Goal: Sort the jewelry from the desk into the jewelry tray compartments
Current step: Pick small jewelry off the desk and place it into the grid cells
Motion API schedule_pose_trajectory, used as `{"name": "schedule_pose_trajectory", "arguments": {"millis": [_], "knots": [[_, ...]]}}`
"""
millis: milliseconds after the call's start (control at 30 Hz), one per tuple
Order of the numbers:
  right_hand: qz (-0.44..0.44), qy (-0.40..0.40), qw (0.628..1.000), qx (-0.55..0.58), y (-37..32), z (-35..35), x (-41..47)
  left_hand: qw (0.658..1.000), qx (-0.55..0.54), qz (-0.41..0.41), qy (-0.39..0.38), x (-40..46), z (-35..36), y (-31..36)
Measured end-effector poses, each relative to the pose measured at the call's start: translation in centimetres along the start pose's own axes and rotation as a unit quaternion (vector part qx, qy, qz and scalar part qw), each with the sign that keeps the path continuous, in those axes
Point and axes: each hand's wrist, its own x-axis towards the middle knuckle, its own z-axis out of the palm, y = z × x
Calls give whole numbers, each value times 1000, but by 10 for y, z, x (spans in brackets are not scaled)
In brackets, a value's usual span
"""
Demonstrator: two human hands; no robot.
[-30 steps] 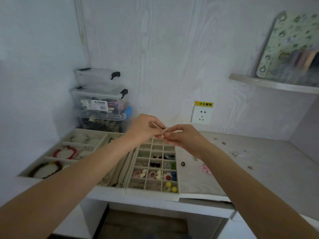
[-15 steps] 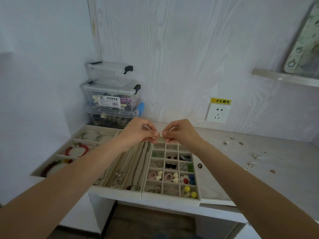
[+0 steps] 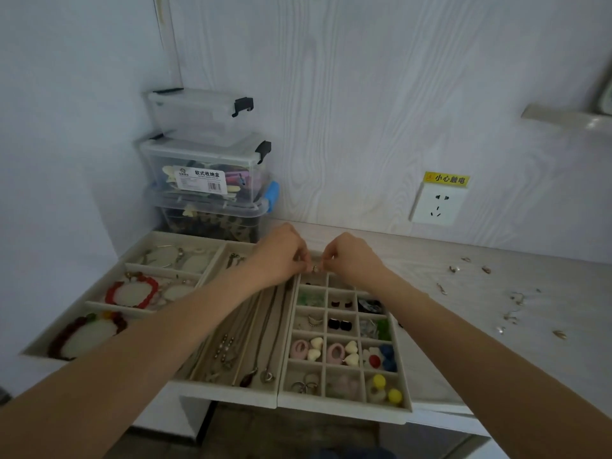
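Jewelry of this step is one small pale piece (image 3: 315, 268), held between your two hands just above the far row of the grid tray (image 3: 344, 404), at about 12 o'clock from the tray's middle. The risk, as I judge it, is a drop: the piece is tiny and both hands pinch it over narrow cells, so if one side lets go too early it may fall in a wrong compartment, maybe on the green beads (image 3: 310, 298) at 6 o'clock from it, or over the wall to the necklace tray (image 3: 231, 394) at 9 o'clock. A thin hook could also catch on your skin. Your left hand (image 3: 281, 256) has its fingers curled tight, tips closed on the left end of the piece. Your right hand (image 3: 351, 256) is the same, fingers curled, tips pinching the right end; no gap shows on either side. More loose pieces (image 3: 470, 270) wait on the counter (image 3: 430, 260) at 3 o'clock, well apart from the trays, so much sorting is left.
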Motion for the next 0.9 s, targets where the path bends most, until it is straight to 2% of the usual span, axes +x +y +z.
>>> {"name": "schedule_pose_trajectory", "arguments": {"millis": [167,467,900], "knots": [[14,-24,998,-61,-4,2,2,998,63,10,-9,6,-1,3],[16,-47,990,-133,-17,-2,-3,994,102,22,-39,7,-4,11],[-4,16,986,-165,-20,1,-20,992,122,7,-26,6,2,15]]}}
